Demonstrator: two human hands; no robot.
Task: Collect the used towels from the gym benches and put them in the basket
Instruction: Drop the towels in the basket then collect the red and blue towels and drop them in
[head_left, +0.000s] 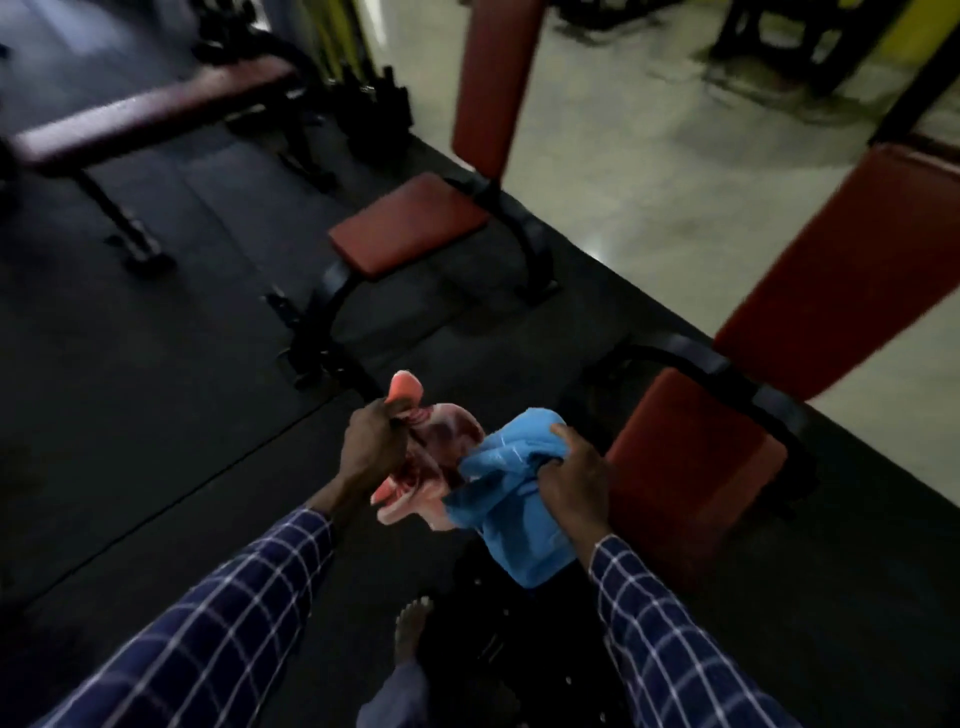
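My left hand is closed around a bunched pink towel at mid-frame, held above the dark floor. My right hand grips a blue towel that hangs down just right of the pink one; the two towels touch. Both sleeves are dark blue check. A dark, basket-like shape lies below the towels near my bare foot, too dim to make out clearly.
A red upright-back bench stands right beside my right hand. A second red bench is ahead at centre, and a flat maroon bench at far left. Black rubber matting covers the floor; pale tile lies to the right.
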